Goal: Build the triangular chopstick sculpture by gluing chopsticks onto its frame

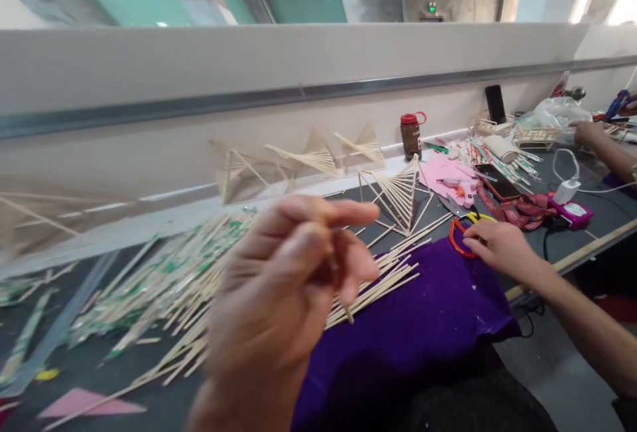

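pinching a thin stick [350, 314] in the left hand [279, 276], with scissors [452, 238] off to its right, pointing away, touching the nearer right hand [500, 245], grip there impossible to tell.

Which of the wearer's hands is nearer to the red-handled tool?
Right. The right hand is at the handle end of the red-handled tool; the left hand is raised farther left, close to the camera.
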Motion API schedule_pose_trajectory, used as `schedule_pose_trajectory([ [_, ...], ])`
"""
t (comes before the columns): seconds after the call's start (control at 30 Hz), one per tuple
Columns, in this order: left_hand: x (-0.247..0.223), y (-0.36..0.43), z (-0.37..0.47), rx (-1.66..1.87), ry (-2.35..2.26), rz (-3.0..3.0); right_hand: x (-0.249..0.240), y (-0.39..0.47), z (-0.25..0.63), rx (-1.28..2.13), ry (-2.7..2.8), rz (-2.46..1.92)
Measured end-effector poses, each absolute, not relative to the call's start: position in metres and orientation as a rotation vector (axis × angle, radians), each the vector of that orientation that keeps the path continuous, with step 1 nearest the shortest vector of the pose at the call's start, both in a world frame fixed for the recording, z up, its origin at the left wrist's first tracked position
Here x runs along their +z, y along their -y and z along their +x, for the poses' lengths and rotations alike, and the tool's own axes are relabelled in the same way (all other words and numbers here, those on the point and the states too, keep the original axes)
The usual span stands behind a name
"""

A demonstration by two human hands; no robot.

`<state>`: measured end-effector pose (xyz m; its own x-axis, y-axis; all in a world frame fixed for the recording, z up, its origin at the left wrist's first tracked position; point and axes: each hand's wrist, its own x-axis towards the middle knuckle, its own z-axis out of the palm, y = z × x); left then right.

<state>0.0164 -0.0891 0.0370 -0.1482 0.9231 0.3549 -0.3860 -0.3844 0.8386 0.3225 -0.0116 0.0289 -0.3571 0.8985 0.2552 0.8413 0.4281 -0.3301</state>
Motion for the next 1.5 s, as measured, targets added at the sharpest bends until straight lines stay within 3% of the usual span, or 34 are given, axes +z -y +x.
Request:
schedule_pose_trajectory([
  [0.13,0.069,0.055,0.083,1.48,-0.901,1.131,0.006,-0.011,0.311,0.022,2.435,-1.881],
  [0.27,0.046,0.058,0.095,1.373,-1.012,1.067,0.003,-0.017,0.304,0.065,2.395,-1.952],
  [0.4,0.032,0.056,0.089,1.381,-0.964,1.052,0.005,-0.022,0.308,0.207,2.399,-1.929],
  [0.7,0.05,0.054,0.079,1.534,-0.904,1.133,0.018,-0.023,0.319,0.558,2.128,-1.588],
  [0.9,0.055,0.048,0.075,1.572,-0.96,1.241,0.023,0.0,0.325,1.389,1.472,-1.013],
  [1.07,0.055,0.045,0.079,1.536,-1.039,1.249,0.021,0.01,0.327,1.652,1.127,-0.671],
  [1.37,0.061,0.037,0.091,1.394,-1.074,1.107,0.017,0.045,0.311,1.538,1.338,-0.45],
  [1.5,0.059,0.032,0.106,1.432,-1.057,0.93,0.018,0.061,0.293,1.201,1.746,-0.497],
])
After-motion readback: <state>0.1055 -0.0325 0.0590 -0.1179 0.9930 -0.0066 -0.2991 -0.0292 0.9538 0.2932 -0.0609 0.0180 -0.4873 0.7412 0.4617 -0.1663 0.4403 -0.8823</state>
